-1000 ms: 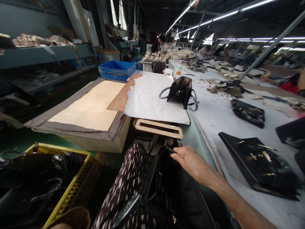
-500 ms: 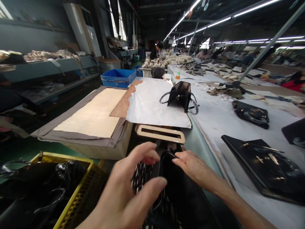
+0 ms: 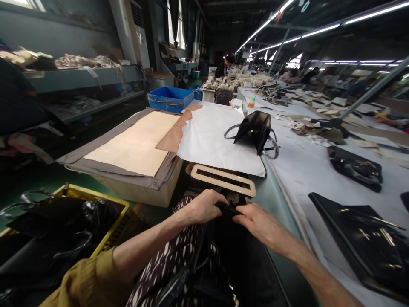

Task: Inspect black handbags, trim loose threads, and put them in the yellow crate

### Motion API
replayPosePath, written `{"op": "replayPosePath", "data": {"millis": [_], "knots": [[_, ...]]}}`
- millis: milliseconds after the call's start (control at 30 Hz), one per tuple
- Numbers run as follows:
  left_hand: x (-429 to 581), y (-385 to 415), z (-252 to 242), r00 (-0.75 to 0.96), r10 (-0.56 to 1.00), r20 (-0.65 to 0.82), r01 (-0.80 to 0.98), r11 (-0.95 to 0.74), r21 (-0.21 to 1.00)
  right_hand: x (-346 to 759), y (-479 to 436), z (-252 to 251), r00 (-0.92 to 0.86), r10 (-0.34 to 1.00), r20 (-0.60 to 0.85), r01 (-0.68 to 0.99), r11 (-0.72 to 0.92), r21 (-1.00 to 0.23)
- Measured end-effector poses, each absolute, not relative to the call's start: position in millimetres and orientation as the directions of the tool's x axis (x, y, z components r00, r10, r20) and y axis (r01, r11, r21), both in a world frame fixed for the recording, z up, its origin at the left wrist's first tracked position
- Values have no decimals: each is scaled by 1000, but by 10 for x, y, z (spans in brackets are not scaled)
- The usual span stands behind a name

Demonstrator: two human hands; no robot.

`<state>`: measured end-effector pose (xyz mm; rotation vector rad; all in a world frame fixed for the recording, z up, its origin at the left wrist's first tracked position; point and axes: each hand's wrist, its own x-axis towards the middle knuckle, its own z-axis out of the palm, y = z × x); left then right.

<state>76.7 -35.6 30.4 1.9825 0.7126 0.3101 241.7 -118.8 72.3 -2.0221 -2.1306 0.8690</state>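
"Where's the black bag (image 3: 246, 264)?"
"Near, on the patterned cloth (image 3: 153, 273) over the person's lap."
"And the fingers?"
"The left hand (image 3: 207, 207) pinches the bag's far edge, fingers curled. The right hand (image 3: 257, 221) pinches that edge too, thumb and fingers closed on it, just to the right."
"What's beyond them?"
"A pale frame (image 3: 223, 180), then a white sheet (image 3: 207, 132) with a smaller bag (image 3: 255, 130) standing at its right edge."
"To either side?"
"A yellow crate (image 3: 108, 232) of black bags near left; on the right, a flat bag (image 3: 354, 234) on the table (image 3: 295, 181)."
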Motion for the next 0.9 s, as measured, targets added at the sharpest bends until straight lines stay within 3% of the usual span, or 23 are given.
{"op": "replayPosePath", "data": {"millis": [267, 633, 900], "knots": [[600, -201, 236, 827, 515, -225, 386, -230, 893, 2426, -1019, 644, -250, 879, -406, 830, -22, -558], [572, -208, 447, 843, 514, -158, 439, -488, 754, 2349, -968, 651, -274, 889, -366, 808, 7, -589], [621, -208, 321, 785, 581, -213, 507, -406, 760, 2301, -1028, 664, -219, 914, -342, 851, 7, -525]]}}
